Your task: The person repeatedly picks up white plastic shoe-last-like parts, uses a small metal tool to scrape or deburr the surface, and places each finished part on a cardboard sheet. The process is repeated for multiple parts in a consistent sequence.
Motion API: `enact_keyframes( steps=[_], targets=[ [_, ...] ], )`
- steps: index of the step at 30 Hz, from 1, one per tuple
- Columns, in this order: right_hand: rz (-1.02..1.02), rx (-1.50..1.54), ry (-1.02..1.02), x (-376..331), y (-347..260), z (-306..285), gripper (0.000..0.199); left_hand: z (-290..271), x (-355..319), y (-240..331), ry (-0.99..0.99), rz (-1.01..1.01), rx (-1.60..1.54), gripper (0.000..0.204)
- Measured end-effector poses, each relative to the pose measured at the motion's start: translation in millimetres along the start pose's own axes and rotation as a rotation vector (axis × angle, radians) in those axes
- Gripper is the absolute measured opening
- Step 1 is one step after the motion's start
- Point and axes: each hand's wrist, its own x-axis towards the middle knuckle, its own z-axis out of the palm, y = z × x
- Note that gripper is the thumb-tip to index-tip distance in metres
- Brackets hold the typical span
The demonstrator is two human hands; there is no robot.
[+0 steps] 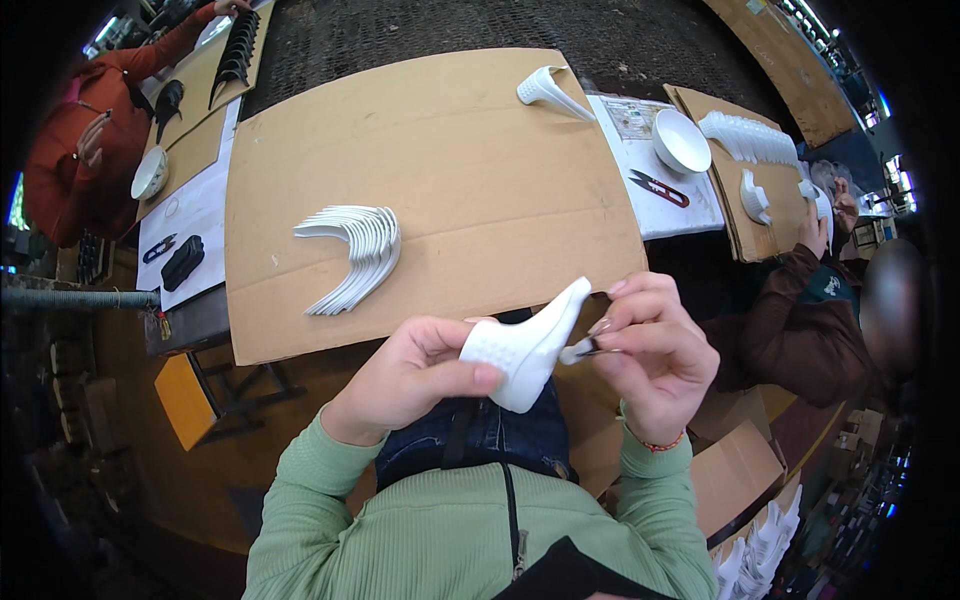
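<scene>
In front of my body my left hand [410,380] grips a white curved moulded piece [522,352] by its dotted side, thumb on the near face. The piece has a long tapering tip pointing up and right. Right beside it, the fingers of my right hand [655,350] pinch a small object with a pale tip and a dark part [580,349]; its kind is too small to make out. That pale tip sits at or close to the piece's right edge. Beyond my hands, a nested row of thin white curved pieces [375,250] rests on a cardboard sheet [460,170].
Another white piece [545,90] lies at the cardboard's far right. A white bowl [682,141] and red-handled snips [660,188] are on the right. A co-worker in brown [800,330] handles white pieces there; a person in orange [100,130] stands at far left.
</scene>
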Motion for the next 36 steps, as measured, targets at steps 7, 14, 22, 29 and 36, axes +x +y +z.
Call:
enact_keyframes(
  steps=[7,14,22,29,36],
  targets=[
    [-0.045,-0.249,-0.036,4,-3,8,0.020,10,0,-3,0.073,-0.014,-0.041,0.026],
    [-0.025,-0.272,-0.044,6,0,10,0.019,17,-1,-4,0.075,0.062,0.158,0.026],
    [-0.030,-0.275,-0.086,6,0,9,0.020,24,-4,1,0.140,-0.073,0.184,0.021],
    [-0.039,-0.267,-0.119,8,0,7,0.021,25,-5,2,0.111,-0.101,0.174,0.025],
    [-0.066,-0.288,-0.147,8,-2,7,0.021,25,-5,3,0.084,-0.117,0.158,0.028]
  ],
)
